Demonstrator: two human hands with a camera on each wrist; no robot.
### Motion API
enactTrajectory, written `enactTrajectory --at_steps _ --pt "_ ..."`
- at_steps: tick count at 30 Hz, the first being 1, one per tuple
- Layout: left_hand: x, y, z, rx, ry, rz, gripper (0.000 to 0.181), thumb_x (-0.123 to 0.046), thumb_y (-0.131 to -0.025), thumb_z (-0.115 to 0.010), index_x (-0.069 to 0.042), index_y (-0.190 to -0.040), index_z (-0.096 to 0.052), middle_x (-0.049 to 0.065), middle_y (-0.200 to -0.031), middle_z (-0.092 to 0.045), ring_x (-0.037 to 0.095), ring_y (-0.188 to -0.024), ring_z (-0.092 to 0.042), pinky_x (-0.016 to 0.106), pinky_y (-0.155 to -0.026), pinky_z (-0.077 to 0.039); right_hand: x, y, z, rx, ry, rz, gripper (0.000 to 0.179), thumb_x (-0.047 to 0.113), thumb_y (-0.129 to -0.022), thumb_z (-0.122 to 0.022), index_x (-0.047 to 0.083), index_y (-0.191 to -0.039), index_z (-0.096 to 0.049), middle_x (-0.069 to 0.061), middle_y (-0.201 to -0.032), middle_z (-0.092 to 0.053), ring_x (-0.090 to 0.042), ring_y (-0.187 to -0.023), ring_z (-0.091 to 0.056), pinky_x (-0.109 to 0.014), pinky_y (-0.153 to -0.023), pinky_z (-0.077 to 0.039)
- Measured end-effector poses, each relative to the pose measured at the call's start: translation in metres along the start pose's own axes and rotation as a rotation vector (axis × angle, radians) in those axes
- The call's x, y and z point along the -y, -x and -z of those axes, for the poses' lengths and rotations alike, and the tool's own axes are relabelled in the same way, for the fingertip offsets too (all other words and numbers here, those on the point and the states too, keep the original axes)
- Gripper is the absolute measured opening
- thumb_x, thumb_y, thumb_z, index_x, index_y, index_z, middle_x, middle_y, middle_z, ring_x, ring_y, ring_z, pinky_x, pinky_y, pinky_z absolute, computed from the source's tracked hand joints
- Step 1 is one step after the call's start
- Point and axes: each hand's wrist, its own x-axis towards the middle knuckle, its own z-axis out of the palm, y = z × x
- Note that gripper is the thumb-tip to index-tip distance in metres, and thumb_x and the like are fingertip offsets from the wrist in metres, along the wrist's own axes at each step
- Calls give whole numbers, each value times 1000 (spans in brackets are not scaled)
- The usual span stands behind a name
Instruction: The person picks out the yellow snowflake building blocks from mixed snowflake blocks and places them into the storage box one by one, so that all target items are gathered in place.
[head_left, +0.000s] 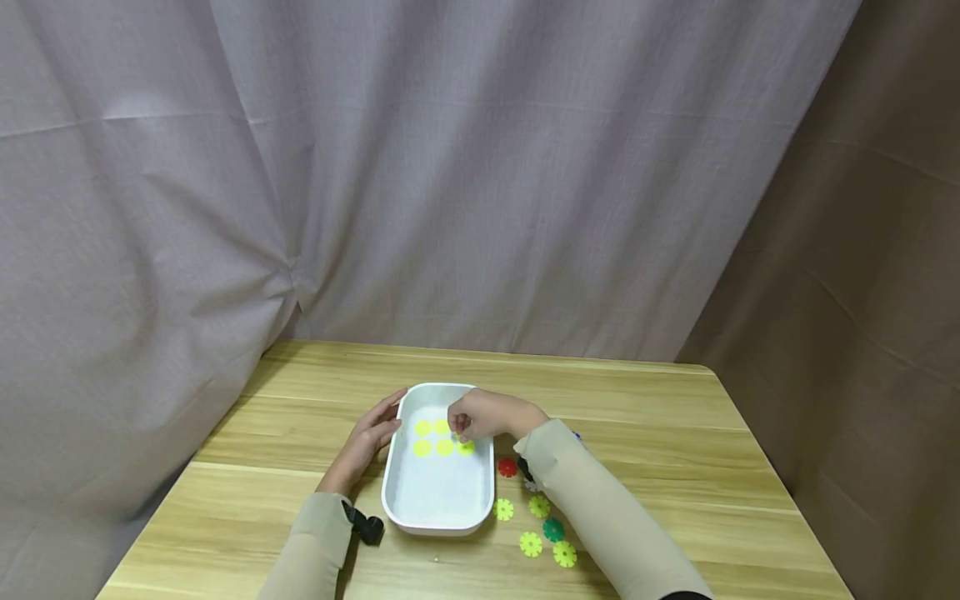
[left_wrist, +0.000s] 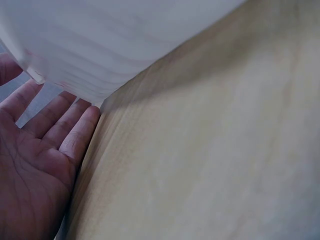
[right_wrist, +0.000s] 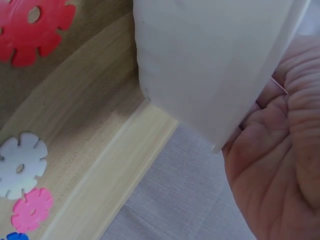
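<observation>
A white oblong tray [head_left: 438,500] stands on the table. Inside it, yellow notched plastic discs [head_left: 422,448] lie flat in two rows. My left hand [head_left: 367,437] rests against the tray's left side, its fingers [left_wrist: 75,135] fairly straight along the outer wall and the thumb by the rim. Over the tray's right rim reaches my right hand [head_left: 483,415], fingers curled down and pinched at the end of the far row. A bit of yellow disc shows at those fingertips; the rest of it is hidden by the hand. In the right wrist view the tray wall covers the fingertips.
Right of the tray lie loose discs: a red one [head_left: 507,467], a green one [head_left: 553,529], several yellow ones [head_left: 531,544], plus a white one [right_wrist: 22,165], a pink one [right_wrist: 32,210] and a blue one [right_wrist: 17,236]. A grey curtain [head_left: 480,208] hangs behind the wooden table [head_left: 675,467].
</observation>
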Motion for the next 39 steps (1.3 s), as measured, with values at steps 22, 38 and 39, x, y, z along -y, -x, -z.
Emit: enactTrajectory --at_steps 22,38,39 --pt "-1 0 0 -9 -10 15 54 -13 -100 -51 -21 -154 -43 21 -149 -46 37 -134 -50 37 -107 -47 4 38 25 -145 -133 58 13 8 -89 -77 10 -100 -70 3 -92 -70 -6 -86 -64 -23 -82 -55" --pt "0 0 0 -17 -22 23 53 -14 -101 -52 -22 -153 -44 20 -151 -45 37 -135 -48 36 -106 -47 -12 104 12 -320 -232 29 16 17 -92 -76 14 -107 -72 1 -98 -73 -9 -93 -66 -41 -86 -58" --pt "0 0 0 -16 -24 22 54 -13 -101 -52 -21 -153 -43 20 -151 -45 37 -136 -48 36 -106 -47 -12 110 8 -335 -254 24 17 19 -91 -76 17 -107 -72 -1 -99 -73 -9 -94 -67 -42 -86 -58"
